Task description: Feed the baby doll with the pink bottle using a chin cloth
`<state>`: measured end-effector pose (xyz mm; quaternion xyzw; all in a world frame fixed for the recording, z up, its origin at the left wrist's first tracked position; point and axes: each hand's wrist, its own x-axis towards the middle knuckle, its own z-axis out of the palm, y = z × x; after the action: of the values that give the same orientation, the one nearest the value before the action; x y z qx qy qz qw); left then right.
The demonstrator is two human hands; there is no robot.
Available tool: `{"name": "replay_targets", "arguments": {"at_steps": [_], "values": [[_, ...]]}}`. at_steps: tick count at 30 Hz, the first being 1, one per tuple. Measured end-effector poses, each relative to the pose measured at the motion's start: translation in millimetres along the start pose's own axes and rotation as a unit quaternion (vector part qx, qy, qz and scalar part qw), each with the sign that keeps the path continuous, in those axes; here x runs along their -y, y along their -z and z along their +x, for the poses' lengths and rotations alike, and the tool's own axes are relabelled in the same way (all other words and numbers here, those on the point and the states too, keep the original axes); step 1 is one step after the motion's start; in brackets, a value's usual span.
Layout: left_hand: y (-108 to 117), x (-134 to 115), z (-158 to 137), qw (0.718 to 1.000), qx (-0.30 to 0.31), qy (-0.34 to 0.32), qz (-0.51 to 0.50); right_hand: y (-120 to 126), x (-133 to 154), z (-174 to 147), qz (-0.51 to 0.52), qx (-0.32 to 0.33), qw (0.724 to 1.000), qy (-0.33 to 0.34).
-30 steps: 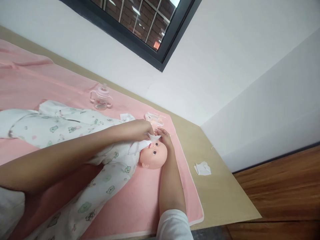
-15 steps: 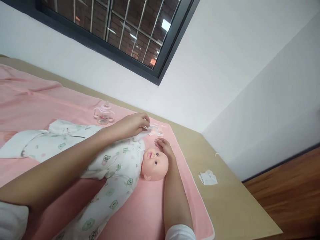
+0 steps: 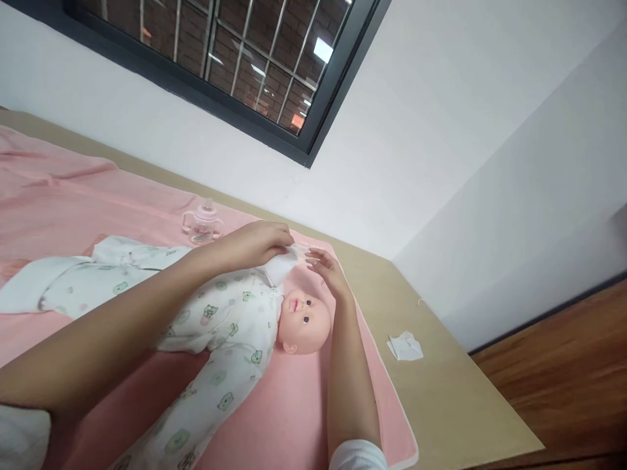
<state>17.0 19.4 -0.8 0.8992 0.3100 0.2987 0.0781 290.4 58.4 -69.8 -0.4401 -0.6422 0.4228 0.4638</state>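
Observation:
A bald baby doll [image 3: 304, 323] in a white, bear-print romper [image 3: 210, 313] lies on its back on the pink blanket [image 3: 289, 405]. Above the doll's chest, my left hand [image 3: 267, 241] pinches a thin white tissue [image 3: 281, 267] that hangs beside the doll's neck. My right hand [image 3: 329, 269] is just past the doll's head, its fingers bent and closed at the tissue's far edge. Between the hands, part of a clear packet with a pale orange tint [image 3: 302, 254] seems to show, mostly covered.
A pink-lidded baby bottle [image 3: 202, 223] with two handles stands upright behind my left forearm. Folded white tissue [image 3: 405, 346] lies on the tan tabletop [image 3: 455, 405] to the right. A wall with a barred window [image 3: 274, 72] rises behind the table.
My right hand has moved up and away from the doll's head towards my left hand, and its fingers now meet the tissue. The tissue is more spread out. My left hand has barely moved.

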Motion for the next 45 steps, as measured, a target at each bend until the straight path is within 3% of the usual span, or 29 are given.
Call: {"name": "replay_targets", "arguments": {"at_steps": [4,8,19,22,28,33,38,42,45], "values": [[2,-5,-3,1.0,0.015,-0.022,-0.015,-21,47,-10,-0.015,0.083,0.992,0.09],[5,-6,-3,0.999,0.016,-0.029,-0.017,-39,68,-20,-0.041,0.136,0.984,0.11],[18,20,-7,0.999,-0.016,0.036,0.025,-39,63,-17,-0.04,0.061,0.995,0.067],[31,31,-12,0.993,-0.046,0.109,0.013,-32,59,-14,-0.038,0.013,0.998,0.043],[70,60,-36,0.955,-0.091,0.281,0.034,-11,51,-11,-0.042,-0.064,0.997,-0.026],[76,90,-50,0.916,-0.121,0.38,0.033,7,33,-7,-0.053,-0.076,0.994,-0.06],[73,85,-46,0.903,-0.146,0.404,-0.009,21,12,-2,-0.074,-0.115,0.988,-0.079],[76,69,-43,0.91,-0.157,0.38,-0.058,19,4,-1,-0.1,-0.15,0.973,-0.142],[80,74,-48,0.901,-0.176,0.39,-0.075,15,0,1,-0.129,-0.155,0.962,-0.183]]}}
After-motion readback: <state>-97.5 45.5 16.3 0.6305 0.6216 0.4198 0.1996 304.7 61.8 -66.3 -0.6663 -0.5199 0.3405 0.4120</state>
